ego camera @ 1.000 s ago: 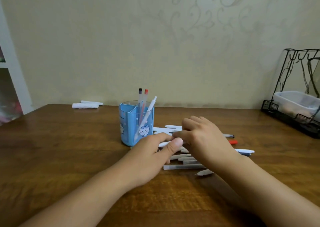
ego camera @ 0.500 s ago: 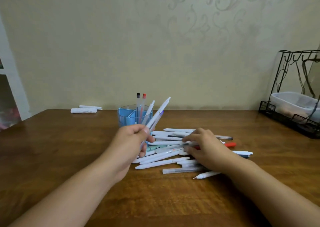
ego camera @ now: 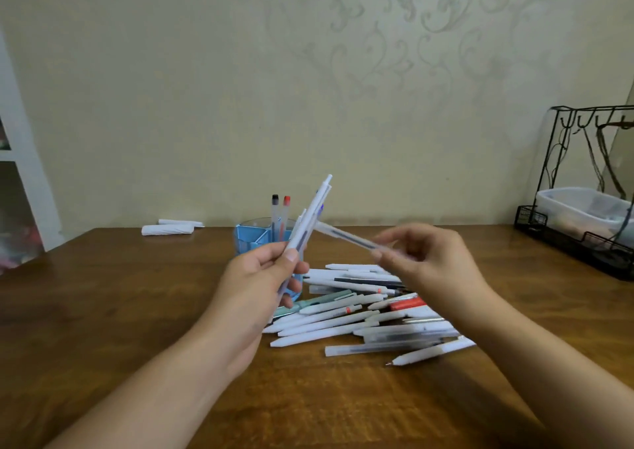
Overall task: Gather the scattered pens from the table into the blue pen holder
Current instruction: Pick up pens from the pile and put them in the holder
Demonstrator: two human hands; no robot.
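Note:
The blue pen holder (ego camera: 252, 239) stands at the table's middle, partly hidden behind my left hand. Two capped pens (ego camera: 280, 217), one black-topped and one red-topped, stick up from it. My left hand (ego camera: 262, 284) is raised in front of the holder, shut on a few white pens (ego camera: 314, 213) that point up and right. My right hand (ego camera: 429, 263) hovers above the pile, pinching a clear pen (ego camera: 343, 237) whose far end points toward the left hand's pens. Several scattered pens (ego camera: 356, 318), mostly white, one red and one teal, lie on the wood below both hands.
The wooden table (ego camera: 103, 311) reaches back to the wall. Two white rolled items (ego camera: 169, 228) lie at its back left. A black wire rack (ego camera: 583, 208) with a clear plastic box stands at the back right. A white shelf edge is at far left.
My left hand has lifted its white pens higher. My right hand has risen off the pile with a clear pen and brought it toward the left hand.

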